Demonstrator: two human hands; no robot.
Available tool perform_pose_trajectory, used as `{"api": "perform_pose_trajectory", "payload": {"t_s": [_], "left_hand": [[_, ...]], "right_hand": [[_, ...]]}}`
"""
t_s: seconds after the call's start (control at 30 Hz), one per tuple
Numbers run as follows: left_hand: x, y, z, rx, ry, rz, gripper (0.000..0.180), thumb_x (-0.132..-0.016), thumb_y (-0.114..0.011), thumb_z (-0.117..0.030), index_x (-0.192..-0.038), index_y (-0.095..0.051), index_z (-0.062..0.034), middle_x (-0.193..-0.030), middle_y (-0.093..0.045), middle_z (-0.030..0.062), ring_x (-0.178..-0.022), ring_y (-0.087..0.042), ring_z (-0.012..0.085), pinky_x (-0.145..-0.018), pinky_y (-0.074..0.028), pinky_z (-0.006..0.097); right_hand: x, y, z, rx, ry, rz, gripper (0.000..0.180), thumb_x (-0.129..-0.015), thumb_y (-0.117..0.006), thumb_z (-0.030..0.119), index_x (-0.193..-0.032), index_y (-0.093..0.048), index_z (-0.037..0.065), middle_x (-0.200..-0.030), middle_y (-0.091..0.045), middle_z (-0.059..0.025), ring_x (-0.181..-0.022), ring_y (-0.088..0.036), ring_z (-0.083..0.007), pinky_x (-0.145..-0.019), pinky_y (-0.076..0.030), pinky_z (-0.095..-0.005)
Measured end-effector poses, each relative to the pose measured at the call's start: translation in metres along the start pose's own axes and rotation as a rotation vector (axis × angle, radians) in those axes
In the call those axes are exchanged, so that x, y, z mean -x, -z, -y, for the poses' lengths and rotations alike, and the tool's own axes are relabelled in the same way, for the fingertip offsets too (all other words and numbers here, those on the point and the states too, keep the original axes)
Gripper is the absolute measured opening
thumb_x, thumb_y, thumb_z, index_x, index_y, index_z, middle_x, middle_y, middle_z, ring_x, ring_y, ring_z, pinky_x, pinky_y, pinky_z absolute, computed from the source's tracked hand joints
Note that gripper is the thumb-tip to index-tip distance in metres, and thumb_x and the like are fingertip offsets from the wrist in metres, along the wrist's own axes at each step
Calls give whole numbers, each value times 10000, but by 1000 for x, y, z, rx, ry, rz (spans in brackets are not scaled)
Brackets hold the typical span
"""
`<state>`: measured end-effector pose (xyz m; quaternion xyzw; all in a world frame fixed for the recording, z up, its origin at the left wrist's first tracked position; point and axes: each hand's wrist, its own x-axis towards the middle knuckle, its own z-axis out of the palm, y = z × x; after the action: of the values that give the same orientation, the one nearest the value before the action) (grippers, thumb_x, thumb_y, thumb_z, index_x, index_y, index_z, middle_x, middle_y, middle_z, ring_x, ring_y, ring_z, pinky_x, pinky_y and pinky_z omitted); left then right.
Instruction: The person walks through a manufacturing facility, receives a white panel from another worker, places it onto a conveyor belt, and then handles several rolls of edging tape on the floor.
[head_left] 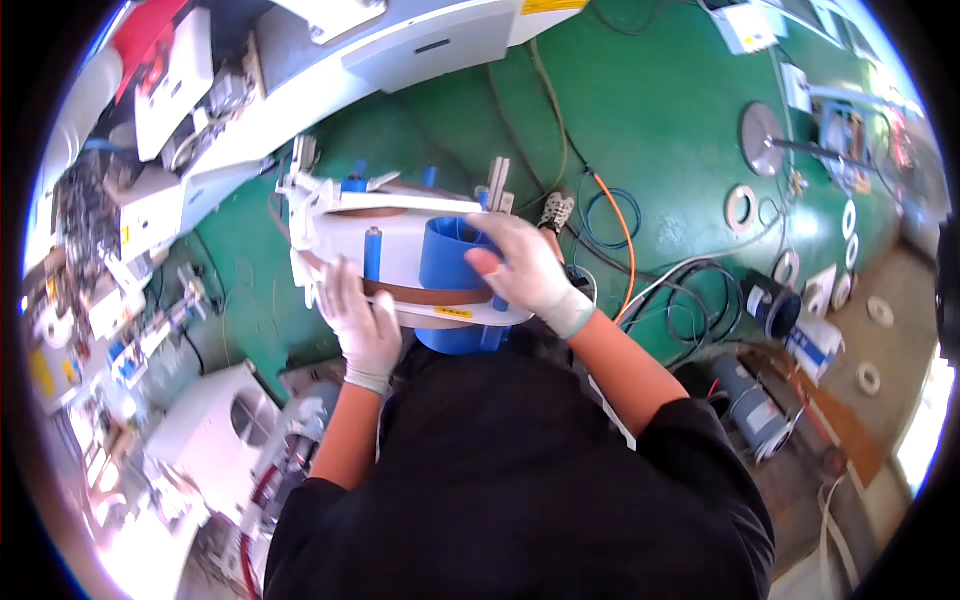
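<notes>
In front of me stands a machine with a white plate (335, 235), slim blue rollers (373, 254) and a wide blue drum (445, 258). A brown belt (430, 296) runs along its near side. My left hand (362, 330), in a pale glove, has its fingers stretched out at the plate's near left edge, beside the belt. My right hand (530, 265), also gloved, reaches over the drum's right side. Its fingers and thumb are apart, and the thumb tip shows reddish. Whether those fingers touch the drum, I cannot tell. A second blue drum part (455, 341) shows below the plate.
White machine housings (430, 50) run along the far left. Cables and a blue hose (610, 240) lie on the green floor (690, 110) to the right. Pale rings (741, 207) and dark cylinders (770, 305) stand further right. A person's shoe (557, 212) shows beyond the machine.
</notes>
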<state>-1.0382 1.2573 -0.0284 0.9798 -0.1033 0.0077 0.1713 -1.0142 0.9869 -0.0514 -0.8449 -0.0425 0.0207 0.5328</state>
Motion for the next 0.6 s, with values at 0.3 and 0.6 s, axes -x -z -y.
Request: {"api": "perform_pose_trajectory", "payload": {"t_s": [0.3, 0.6], "left_hand": [[2, -2, -6, 4, 278, -119, 447, -895, -524, -89, -1313, -530, 70, -1340, -539, 295, -1250, -502, 471, -1092, -384, 531], [5, 7, 16, 4, 266, -219, 472, -856, -636, -126, -1295, -554, 26, -1299, -577, 264, -1210, -549, 448, -1051, -427, 516]], "right_hand": [[-3, -6, -20, -50, 59, 292, 265, -893, -686, 199, -1106, -710, 43, -1085, -717, -152, -1012, -678, -360, -908, -535, -446], [-8, -24, -8, 40, 160, 283, 244, -920, -657, 160, -1123, -694, 29, -1102, -719, -155, -1010, -681, -359, -882, -548, -430]]}}
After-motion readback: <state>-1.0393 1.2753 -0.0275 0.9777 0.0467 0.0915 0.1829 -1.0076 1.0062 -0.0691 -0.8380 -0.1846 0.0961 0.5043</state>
